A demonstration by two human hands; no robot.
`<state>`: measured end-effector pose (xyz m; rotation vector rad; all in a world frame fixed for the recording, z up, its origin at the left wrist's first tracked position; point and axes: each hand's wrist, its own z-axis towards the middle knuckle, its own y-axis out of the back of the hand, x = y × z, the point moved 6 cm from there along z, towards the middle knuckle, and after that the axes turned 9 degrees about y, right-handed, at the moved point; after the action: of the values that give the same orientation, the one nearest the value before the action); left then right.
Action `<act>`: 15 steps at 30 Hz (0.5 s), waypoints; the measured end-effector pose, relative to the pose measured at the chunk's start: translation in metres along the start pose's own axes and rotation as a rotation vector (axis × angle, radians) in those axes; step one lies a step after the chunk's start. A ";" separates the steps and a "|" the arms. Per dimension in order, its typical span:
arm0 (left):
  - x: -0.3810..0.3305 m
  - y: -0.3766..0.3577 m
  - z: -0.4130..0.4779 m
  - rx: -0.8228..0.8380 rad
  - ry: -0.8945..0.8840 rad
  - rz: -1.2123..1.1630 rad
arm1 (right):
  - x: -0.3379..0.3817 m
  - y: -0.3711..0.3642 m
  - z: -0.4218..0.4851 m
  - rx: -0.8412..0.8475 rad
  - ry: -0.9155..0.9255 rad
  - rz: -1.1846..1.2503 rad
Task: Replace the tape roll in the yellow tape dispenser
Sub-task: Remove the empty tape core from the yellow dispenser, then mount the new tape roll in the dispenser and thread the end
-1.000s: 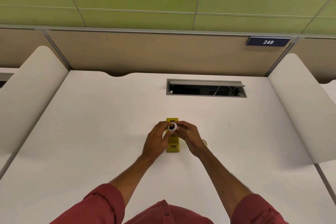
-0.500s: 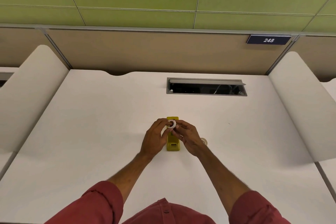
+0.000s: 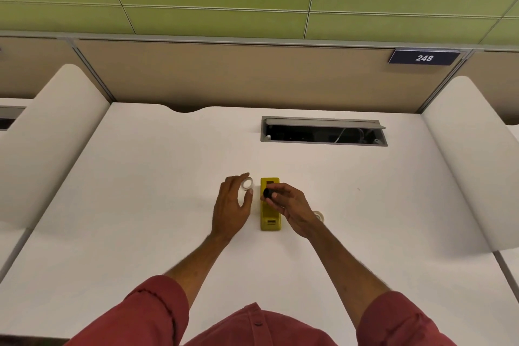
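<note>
The yellow tape dispenser (image 3: 270, 215) lies lengthwise on the white desk (image 3: 140, 191), its roll bay open at the far end. My left hand (image 3: 232, 206), just left of the dispenser, pinches a white ring-shaped tape core (image 3: 247, 184) between thumb and fingertips. My right hand (image 3: 290, 206) hovers over the dispenser's right side and grips a small black spindle hub (image 3: 267, 193) above the roll bay. A clear tape roll (image 3: 319, 216) lies on the desk to the right, partly hidden behind my right wrist.
A cable hatch (image 3: 324, 130) with its grey lid raised is set into the desk behind the dispenser. White curved side panels (image 3: 471, 160) wall the desk on both sides. A tan partition with a "248" sign (image 3: 424, 57) closes the back.
Both hands were together over the dispenser holding the white core on the hub. Now they have parted: the left hand carried the core leftward, the right kept the black hub.
</note>
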<state>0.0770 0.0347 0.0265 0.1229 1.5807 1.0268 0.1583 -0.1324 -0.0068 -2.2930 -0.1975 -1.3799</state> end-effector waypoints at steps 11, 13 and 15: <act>0.063 0.018 0.014 0.187 0.230 0.392 | -0.003 0.006 0.006 -0.030 -0.002 -0.011; 0.069 0.017 0.014 0.184 0.287 0.397 | -0.005 0.007 0.006 -0.032 -0.008 -0.013; 0.073 0.014 0.014 0.192 0.319 0.398 | -0.006 0.008 0.007 -0.029 -0.018 -0.025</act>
<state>0.0598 0.0935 -0.0174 0.4380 1.9961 1.2429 0.1638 -0.1357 -0.0173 -2.3353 -0.2139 -1.3840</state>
